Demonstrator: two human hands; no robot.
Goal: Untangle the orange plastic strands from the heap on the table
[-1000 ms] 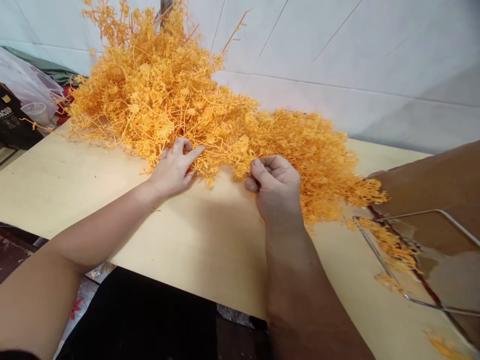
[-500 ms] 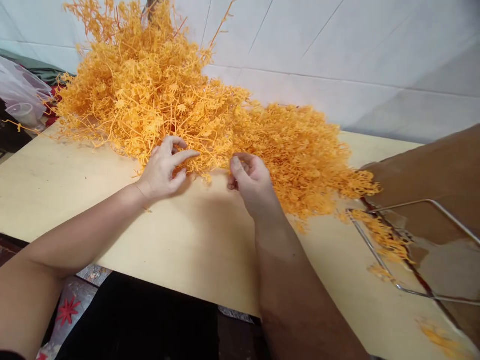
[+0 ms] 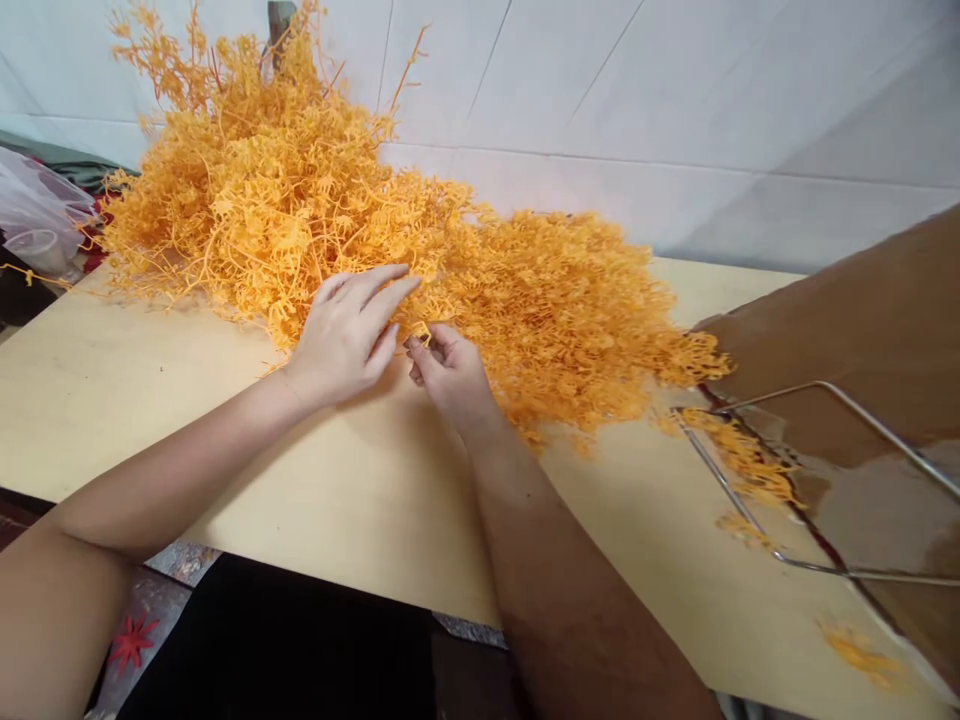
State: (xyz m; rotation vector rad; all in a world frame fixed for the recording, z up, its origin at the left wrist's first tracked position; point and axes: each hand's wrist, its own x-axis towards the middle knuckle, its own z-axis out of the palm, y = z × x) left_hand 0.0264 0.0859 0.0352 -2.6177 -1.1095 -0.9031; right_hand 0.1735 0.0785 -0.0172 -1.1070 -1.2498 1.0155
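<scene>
A big tangled heap of orange, branching, plastic-looking sprigs [image 3: 247,200] spreads across the pale tabletop [image 3: 337,500], against the wall. At its front edge is my left hand [image 3: 349,330], palm down, fingers stretched and a little apart, over the nearest strands; its palm side is hidden. My right hand [image 3: 454,375] is just right of it, thumb and fingers pinched together. A bit of orange sprig [image 3: 421,336] shows at those fingertips. Whether it is joined to the heap I cannot tell.
On the right, a brown cardboard box [image 3: 840,350] stands behind a bent metal wire frame [image 3: 720,480]. Loose orange pieces [image 3: 859,650] lie near them. At the far left are a clear plastic bag [image 3: 37,190] and a plastic cup [image 3: 37,250]. A white wall [image 3: 675,110] rises behind.
My right hand has moved left, close to my left hand, and orange now shows at its fingertips. My left hand has shifted slightly right and turned flatter. The whole view has shifted slightly.
</scene>
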